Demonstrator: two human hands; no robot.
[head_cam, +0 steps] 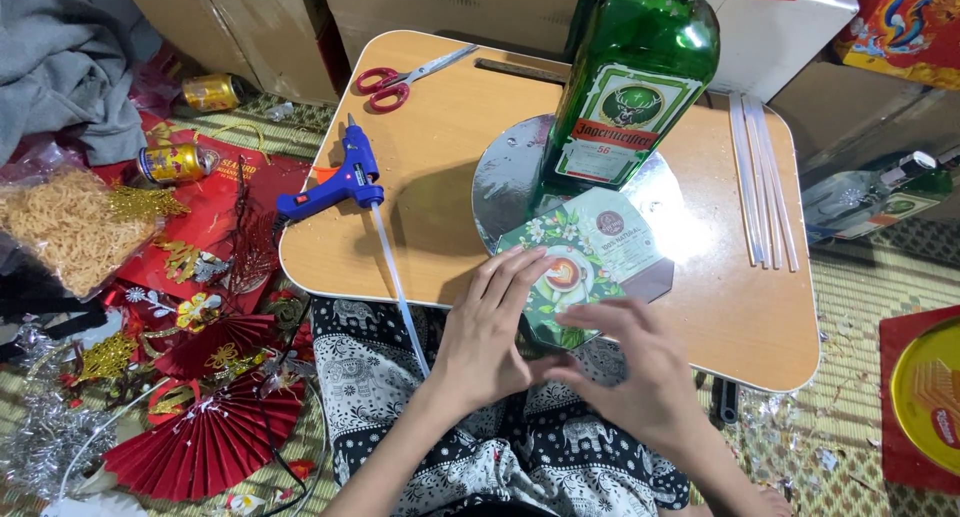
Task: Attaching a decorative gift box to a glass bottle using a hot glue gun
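Note:
My left hand (492, 327) and my right hand (635, 362) press together on the near edge of a round printed card disc (585, 267) with flowers and a cup on it. The disc lies over the front edge of a small wooden lap table (450, 187). Behind it a tall green glass bottle (635, 77) stands upright on a shiny silver disc (510, 177). My right hand is blurred.
A blue glue gun (340, 177) with a clear glue stick lies at the table's left, red scissors (400, 79) at the back left, several clear glue sticks (762, 177) at the right. Red paper fans (205, 427), gold cans (175, 162) and ornaments litter the floor at left.

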